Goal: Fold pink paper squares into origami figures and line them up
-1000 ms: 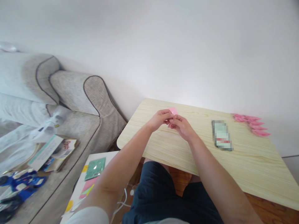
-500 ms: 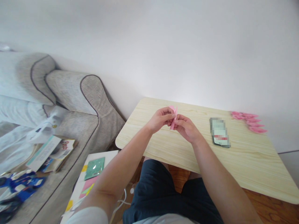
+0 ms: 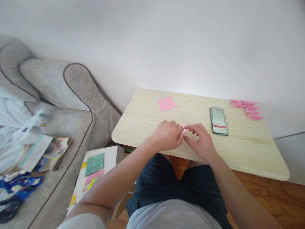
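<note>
My left hand (image 3: 169,135) is closed, knuckles up, low over the near middle of the table. A small folded piece of pink paper (image 3: 182,129) sticks out past its thumb and index finger; the rest is hidden under the hand. My right hand (image 3: 200,140) is just to the right, thumb and index finger apart at the paper's edge. The index fingertip seems to touch the paper, though the contact is too small to be sure. A flat square sheet of pink paper (image 3: 167,104) lies beyond my left hand.
On the pale wooden table (image 3: 247,149) lie a phone (image 3: 218,121) and several folded pink paper pieces (image 3: 250,109) at the far right. A white box (image 3: 108,159) at the lower left carries a green packet (image 3: 94,164) and coloured paper. A grey sofa (image 3: 78,133) stands left.
Both hands have come nearer to me and lower, and my left hand has turned knuckles up. The right fingers have spread apart. The flat pink square now shows fully.
</note>
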A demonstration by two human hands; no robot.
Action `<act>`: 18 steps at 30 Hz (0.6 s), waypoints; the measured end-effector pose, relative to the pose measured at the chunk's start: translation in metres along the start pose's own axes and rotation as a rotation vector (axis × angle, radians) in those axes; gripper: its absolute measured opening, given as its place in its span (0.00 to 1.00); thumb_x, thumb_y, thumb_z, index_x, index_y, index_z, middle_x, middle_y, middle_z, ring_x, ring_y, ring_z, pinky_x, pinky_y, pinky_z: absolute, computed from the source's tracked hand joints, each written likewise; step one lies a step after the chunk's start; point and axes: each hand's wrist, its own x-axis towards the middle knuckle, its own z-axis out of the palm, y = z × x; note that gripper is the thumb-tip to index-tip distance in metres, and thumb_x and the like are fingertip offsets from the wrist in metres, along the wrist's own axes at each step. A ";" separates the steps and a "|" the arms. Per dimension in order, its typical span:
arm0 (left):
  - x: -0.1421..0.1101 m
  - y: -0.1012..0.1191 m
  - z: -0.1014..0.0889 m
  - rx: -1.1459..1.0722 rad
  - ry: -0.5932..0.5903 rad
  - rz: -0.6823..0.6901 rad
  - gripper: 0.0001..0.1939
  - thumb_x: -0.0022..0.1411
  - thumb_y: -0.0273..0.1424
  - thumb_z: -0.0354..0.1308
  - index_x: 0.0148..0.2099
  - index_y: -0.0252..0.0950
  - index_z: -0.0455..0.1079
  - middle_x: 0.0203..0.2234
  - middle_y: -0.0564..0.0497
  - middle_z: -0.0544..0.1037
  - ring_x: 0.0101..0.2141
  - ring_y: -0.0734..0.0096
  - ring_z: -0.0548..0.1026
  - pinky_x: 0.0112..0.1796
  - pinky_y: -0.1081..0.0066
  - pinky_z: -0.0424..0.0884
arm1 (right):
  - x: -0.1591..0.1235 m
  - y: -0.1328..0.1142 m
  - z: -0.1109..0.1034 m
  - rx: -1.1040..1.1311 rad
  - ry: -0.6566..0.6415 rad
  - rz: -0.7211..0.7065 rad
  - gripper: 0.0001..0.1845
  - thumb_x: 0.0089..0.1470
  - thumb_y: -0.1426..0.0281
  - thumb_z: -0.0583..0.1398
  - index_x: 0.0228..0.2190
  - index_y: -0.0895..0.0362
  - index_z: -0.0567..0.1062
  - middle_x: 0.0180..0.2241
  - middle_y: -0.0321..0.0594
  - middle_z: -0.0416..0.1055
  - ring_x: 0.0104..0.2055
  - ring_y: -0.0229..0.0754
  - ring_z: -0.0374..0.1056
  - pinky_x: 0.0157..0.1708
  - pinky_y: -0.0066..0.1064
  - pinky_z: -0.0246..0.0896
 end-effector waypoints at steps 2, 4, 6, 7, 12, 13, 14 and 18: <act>-0.006 0.014 0.016 0.002 -0.003 0.027 0.04 0.61 0.31 0.59 0.33 0.38 0.72 0.30 0.44 0.79 0.37 0.55 0.76 0.38 0.59 0.64 | -0.019 0.002 -0.005 -0.081 -0.017 -0.063 0.09 0.58 0.68 0.66 0.43 0.48 0.80 0.42 0.42 0.74 0.47 0.49 0.70 0.50 0.46 0.66; -0.012 0.023 0.030 -0.024 -0.006 0.025 0.04 0.62 0.31 0.59 0.33 0.38 0.72 0.31 0.44 0.79 0.40 0.55 0.75 0.39 0.59 0.65 | -0.032 0.006 -0.008 -0.118 -0.045 -0.073 0.04 0.60 0.68 0.65 0.38 0.49 0.80 0.41 0.43 0.75 0.47 0.51 0.70 0.50 0.48 0.66; -0.018 0.026 0.040 -0.065 -0.001 0.002 0.03 0.61 0.31 0.59 0.34 0.39 0.72 0.33 0.45 0.80 0.41 0.56 0.75 0.40 0.59 0.65 | -0.040 0.011 -0.011 -0.124 -0.083 -0.051 0.03 0.61 0.69 0.64 0.37 0.50 0.80 0.39 0.42 0.77 0.46 0.51 0.70 0.49 0.48 0.66; -0.022 0.026 0.043 -0.091 0.006 -0.017 0.02 0.61 0.31 0.60 0.36 0.39 0.73 0.34 0.46 0.80 0.42 0.57 0.74 0.41 0.59 0.66 | -0.043 0.014 -0.012 -0.119 -0.097 -0.031 0.03 0.61 0.69 0.64 0.37 0.50 0.79 0.38 0.41 0.78 0.45 0.51 0.70 0.48 0.47 0.66; -0.036 0.014 0.048 -0.221 0.073 -0.126 0.06 0.61 0.31 0.63 0.42 0.41 0.75 0.43 0.49 0.81 0.49 0.57 0.72 0.50 0.58 0.66 | -0.045 0.022 -0.021 -0.069 -0.130 0.100 0.04 0.62 0.67 0.63 0.38 0.49 0.79 0.39 0.40 0.79 0.44 0.49 0.73 0.47 0.44 0.66; -0.038 0.011 0.049 -0.236 0.085 -0.141 0.06 0.62 0.31 0.63 0.42 0.41 0.76 0.44 0.49 0.81 0.49 0.58 0.72 0.51 0.58 0.66 | -0.044 0.022 -0.022 -0.061 -0.133 0.122 0.04 0.62 0.66 0.63 0.38 0.49 0.79 0.39 0.39 0.79 0.43 0.48 0.73 0.46 0.43 0.66; -0.038 0.009 0.050 -0.249 0.092 -0.153 0.05 0.62 0.31 0.62 0.42 0.41 0.76 0.44 0.49 0.81 0.49 0.58 0.72 0.51 0.58 0.66 | -0.044 0.023 -0.023 -0.054 -0.134 0.145 0.05 0.63 0.65 0.62 0.38 0.49 0.79 0.38 0.39 0.79 0.42 0.48 0.73 0.44 0.42 0.66; -0.037 0.004 0.054 -0.276 0.094 -0.178 0.06 0.66 0.32 0.59 0.42 0.39 0.76 0.41 0.48 0.82 0.48 0.57 0.73 0.50 0.58 0.66 | -0.042 0.023 -0.024 -0.057 -0.105 0.198 0.07 0.63 0.62 0.62 0.39 0.49 0.78 0.36 0.38 0.79 0.37 0.46 0.74 0.40 0.40 0.67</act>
